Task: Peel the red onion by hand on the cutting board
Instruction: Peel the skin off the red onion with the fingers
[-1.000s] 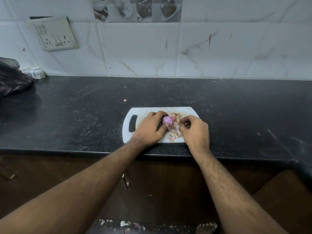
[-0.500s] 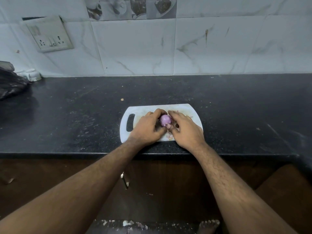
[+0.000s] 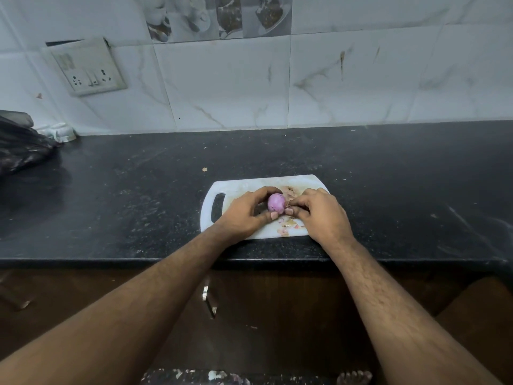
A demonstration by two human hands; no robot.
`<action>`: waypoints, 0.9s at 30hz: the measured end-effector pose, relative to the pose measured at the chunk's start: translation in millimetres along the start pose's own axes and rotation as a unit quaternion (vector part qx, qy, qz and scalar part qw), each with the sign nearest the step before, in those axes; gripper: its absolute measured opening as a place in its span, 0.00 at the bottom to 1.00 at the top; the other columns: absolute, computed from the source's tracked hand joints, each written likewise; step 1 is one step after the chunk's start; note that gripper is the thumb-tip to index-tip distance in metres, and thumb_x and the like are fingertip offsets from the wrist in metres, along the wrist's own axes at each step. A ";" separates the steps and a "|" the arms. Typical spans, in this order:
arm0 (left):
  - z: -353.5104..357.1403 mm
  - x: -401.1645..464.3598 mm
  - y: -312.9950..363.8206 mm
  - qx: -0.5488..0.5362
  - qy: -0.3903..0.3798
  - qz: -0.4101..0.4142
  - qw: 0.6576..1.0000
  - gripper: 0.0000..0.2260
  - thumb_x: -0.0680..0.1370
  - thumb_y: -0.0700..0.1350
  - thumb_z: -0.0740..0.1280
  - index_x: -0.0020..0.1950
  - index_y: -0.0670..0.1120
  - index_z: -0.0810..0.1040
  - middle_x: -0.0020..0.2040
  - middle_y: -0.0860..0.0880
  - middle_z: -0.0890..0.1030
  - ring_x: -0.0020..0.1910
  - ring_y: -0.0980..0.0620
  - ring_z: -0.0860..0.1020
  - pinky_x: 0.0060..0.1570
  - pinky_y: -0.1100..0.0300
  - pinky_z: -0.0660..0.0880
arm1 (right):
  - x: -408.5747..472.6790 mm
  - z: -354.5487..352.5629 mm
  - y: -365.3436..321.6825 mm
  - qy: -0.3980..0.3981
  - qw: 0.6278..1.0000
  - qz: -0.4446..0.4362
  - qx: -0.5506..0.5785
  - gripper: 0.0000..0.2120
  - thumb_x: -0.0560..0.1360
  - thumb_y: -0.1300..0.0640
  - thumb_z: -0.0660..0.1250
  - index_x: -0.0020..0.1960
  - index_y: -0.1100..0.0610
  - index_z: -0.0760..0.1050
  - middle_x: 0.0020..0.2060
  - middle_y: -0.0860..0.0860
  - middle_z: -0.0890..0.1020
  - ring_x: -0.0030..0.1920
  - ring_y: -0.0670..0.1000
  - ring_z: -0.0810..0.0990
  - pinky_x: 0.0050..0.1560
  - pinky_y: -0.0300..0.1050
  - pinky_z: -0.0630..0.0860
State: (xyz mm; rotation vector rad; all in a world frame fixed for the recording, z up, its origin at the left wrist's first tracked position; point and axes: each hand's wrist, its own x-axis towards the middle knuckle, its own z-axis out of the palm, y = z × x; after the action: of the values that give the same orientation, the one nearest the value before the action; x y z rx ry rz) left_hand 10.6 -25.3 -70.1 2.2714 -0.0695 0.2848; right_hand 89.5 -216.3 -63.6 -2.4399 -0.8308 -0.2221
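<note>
A small purple-pink red onion is held just above a white cutting board on the black counter. My left hand cups it from the left, index finger over the top and thumb underneath. My right hand is at the onion's right side, its fingertips pinched together against the onion's skin. Loose peel scraps lie on the board below the onion, and more peel lies behind my hands. The onion's lower and left sides are hidden by my fingers.
The black counter runs wall to wall, its front edge right below the board. A dark plastic bag sits at the far left. A small scrap lies behind the board. A socket plate is on the tiled wall.
My right hand moved from the peel pile to the onion's right side and pinched at its skin. The left hand kept holding the onion, which now shows more of its smooth purple surface.
</note>
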 end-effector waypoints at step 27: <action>-12.2 -2.5 0.3 0.002 -0.053 -0.024 0.998 0.19 0.83 0.45 0.67 0.74 0.48 0.71 0.66 0.53 0.80 0.66 0.59 0.77 0.69 0.63 0.71 | -8.8 -1.9 -18.4 0.028 0.995 -0.064 0.070 0.04 0.79 0.53 0.70 0.53 0.47 0.76 0.45 0.42 0.80 0.48 0.46 0.77 0.49 0.52 0.79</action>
State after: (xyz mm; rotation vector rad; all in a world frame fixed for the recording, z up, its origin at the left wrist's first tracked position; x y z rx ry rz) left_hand 5.9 -16.4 -62.7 2.2873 -0.0694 0.1392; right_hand 71.3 -209.7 -56.7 -2.2435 -0.9458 -0.2694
